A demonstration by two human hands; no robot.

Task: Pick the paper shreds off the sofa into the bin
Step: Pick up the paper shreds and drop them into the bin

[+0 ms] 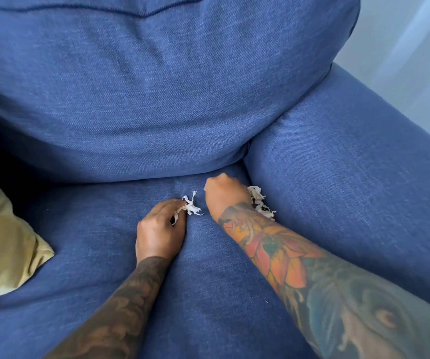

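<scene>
Nearest me is my right forearm (312, 270), tattooed in orange and teal, stretched across the blue sofa seat (208, 294). Behind the seat bulges a big back cushion (143, 86), with the armrest (351, 164) running along on my right. At the left edge lies a yellow-green pillow (3, 242). My left forearm (120, 314), darkly inked, comes in from below. My right hand (225, 194) is knuckles-up near the corner where seat, cushion and armrest meet; its fingers are curled under, and a clump of white shreds (260, 203) sticks out at its right side, against the armrest. I cannot tell from here whether those fingers actually grip that clump. My left hand (159, 229) rests on the seat just beside the right one, its fingertips pinching a smaller twist of shreds (191, 206) that trails onto the fabric between the hands.
</scene>
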